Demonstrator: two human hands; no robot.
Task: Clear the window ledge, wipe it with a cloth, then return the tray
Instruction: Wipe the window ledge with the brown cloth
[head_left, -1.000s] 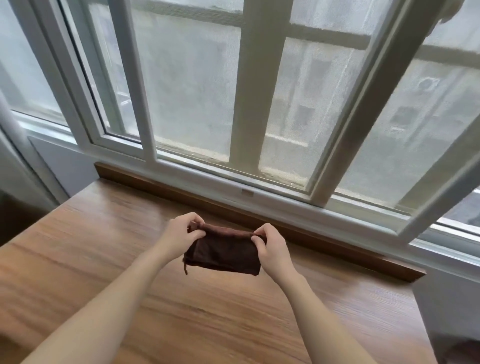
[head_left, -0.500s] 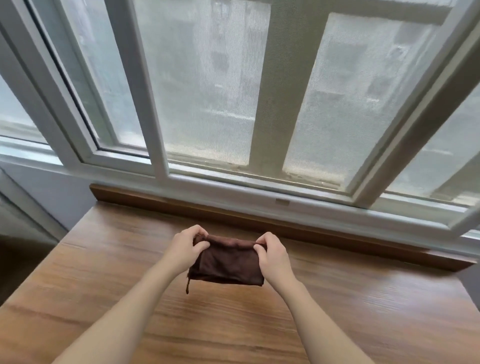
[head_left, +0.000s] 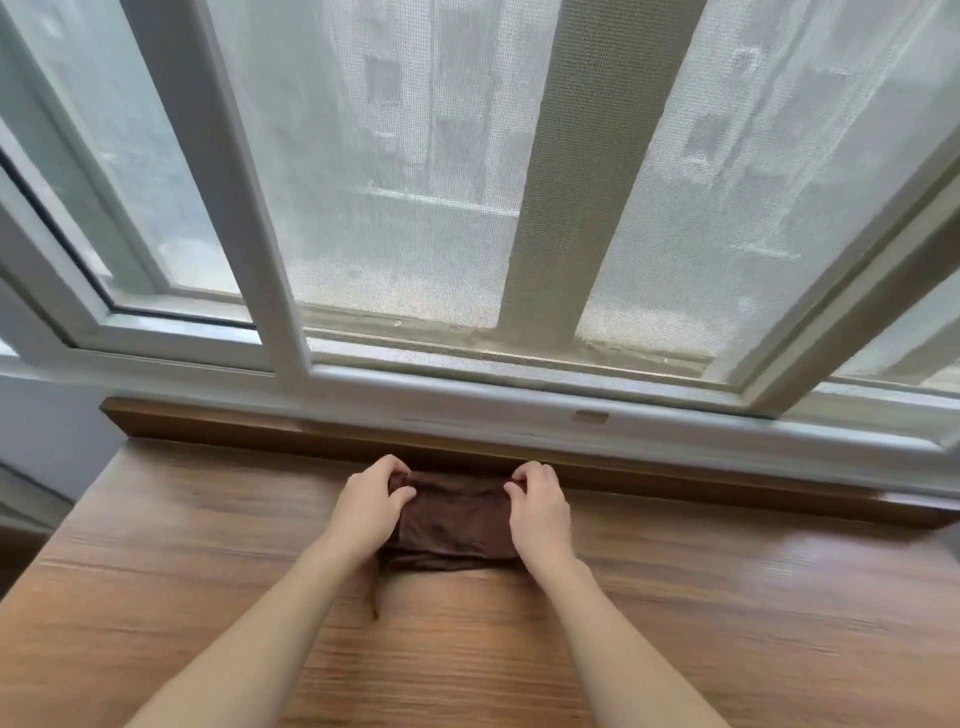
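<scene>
A folded dark brown cloth (head_left: 453, 519) lies low over the wooden window ledge (head_left: 208, 545), close to the raised wooden strip at the ledge's back. My left hand (head_left: 366, 506) pinches the cloth's upper left corner. My right hand (head_left: 537, 506) pinches its upper right corner. A thin loose thread or tag hangs from the cloth's lower left edge. No tray is in view.
The raised dark wooden strip (head_left: 218, 423) runs along the back of the ledge under the white window frame (head_left: 467, 387). Behind it is a mesh screen (head_left: 415, 182). The ledge's left end drops off beside a grey wall (head_left: 47, 431).
Both hands have carried the cloth forward and down, from mid-air toward the back strip of the ledge. The camera has moved closer to the window.
</scene>
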